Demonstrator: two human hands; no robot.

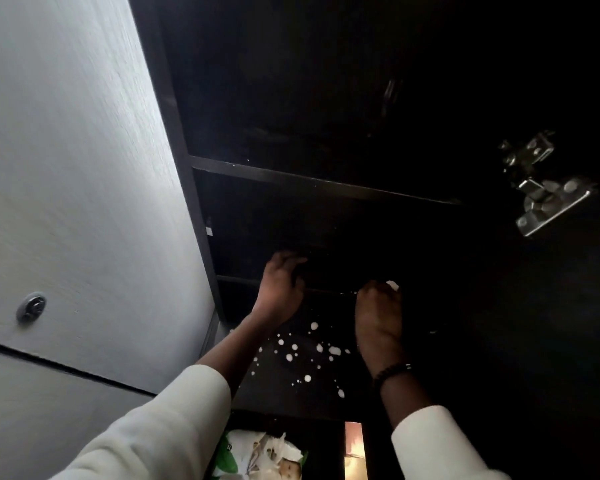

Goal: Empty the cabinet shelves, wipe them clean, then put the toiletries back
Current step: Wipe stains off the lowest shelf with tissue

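Note:
The dark cabinet stands open and its shelves (pixel 312 183) look bare in the gloom. My left hand (pixel 280 289) reaches into the lowest shelf opening, fingers curled loosely over the shelf edge, holding nothing that I can see. My right hand (pixel 378 313) is clenched around a small white wad (pixel 392 285), seemingly a wipe or tissue, which peeps out above the knuckles at the same shelf edge. White droplets (pixel 309 351) are spattered over the dark surface below the hands.
A metal hinge (pixel 548 188) sits on the open door at the right. A pale wall panel (pixel 66 168) with a round metal fitting (pixel 31 308) fills the left. A green-and-white wipes packet (pixel 264 455) lies below.

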